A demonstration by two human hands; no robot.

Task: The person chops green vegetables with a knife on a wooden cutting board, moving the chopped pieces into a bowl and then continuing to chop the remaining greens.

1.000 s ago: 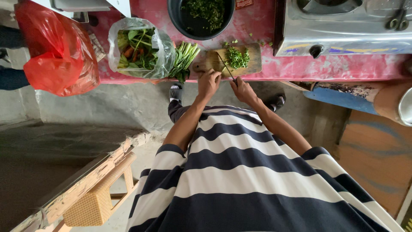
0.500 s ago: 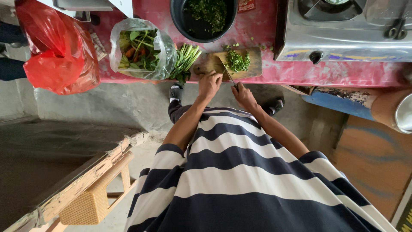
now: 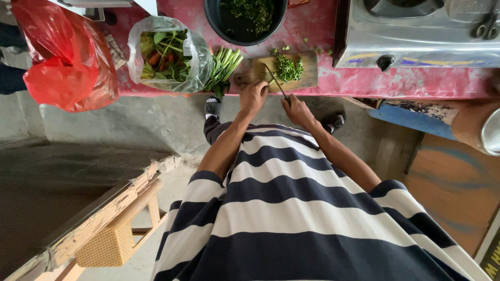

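Compared with the frame half a second earlier, your right hand [image 3: 296,108] has barely shifted along the near edge of the small wooden cutting board [image 3: 308,78]; it is closed around the handle of a thin dark-bladed knife [image 3: 274,79], whose blade slants up and to the left, its tip at the edge of the heap of chopped green herbs [image 3: 288,68] on the board. Your left hand [image 3: 253,97], fingers curled, rests on the board's near left part as before; what it pins, if anything, cannot be told. The board lies on the worn pink countertop [image 3: 416,82], as it did. Beyond it, a round black bowl [image 3: 214,21] holds more chopped greens. To the left, a bundle of uncut green stalks [image 3: 224,66] lies just beside a clear plastic bag [image 3: 197,54] holding leafy vegetables and something orange. A red plastic bag [image 3: 65,57], contents hidden, sits at the far left. A steel gas stove [image 3: 416,36] stands to the right.
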